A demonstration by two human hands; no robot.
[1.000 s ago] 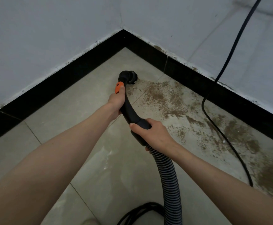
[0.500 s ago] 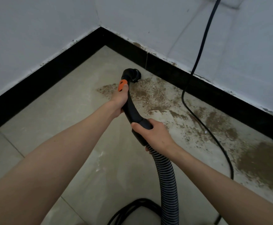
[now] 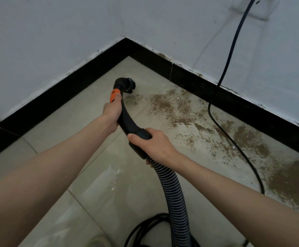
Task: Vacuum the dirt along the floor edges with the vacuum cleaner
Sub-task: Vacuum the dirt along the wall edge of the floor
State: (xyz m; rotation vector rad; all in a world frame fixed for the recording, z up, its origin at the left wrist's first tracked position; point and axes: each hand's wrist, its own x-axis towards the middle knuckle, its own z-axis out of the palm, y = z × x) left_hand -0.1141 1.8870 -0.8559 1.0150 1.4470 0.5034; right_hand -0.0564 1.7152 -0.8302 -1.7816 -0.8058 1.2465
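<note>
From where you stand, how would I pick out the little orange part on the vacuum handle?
Start at the corner where the two black skirting boards meet. Just in front of it, the curved black handle ends in a round nozzle. The orange part sits just behind that nozzle, under the left hand's thumb, the only bright colour among black plastic, grey hose and brown dirt.

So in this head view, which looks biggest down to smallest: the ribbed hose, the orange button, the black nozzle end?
1. Ribbed hose, by far the largest, though also nearest the camera.
2. Black nozzle end.
3. Orange button, smallest and partly covered by the left hand.
</note>
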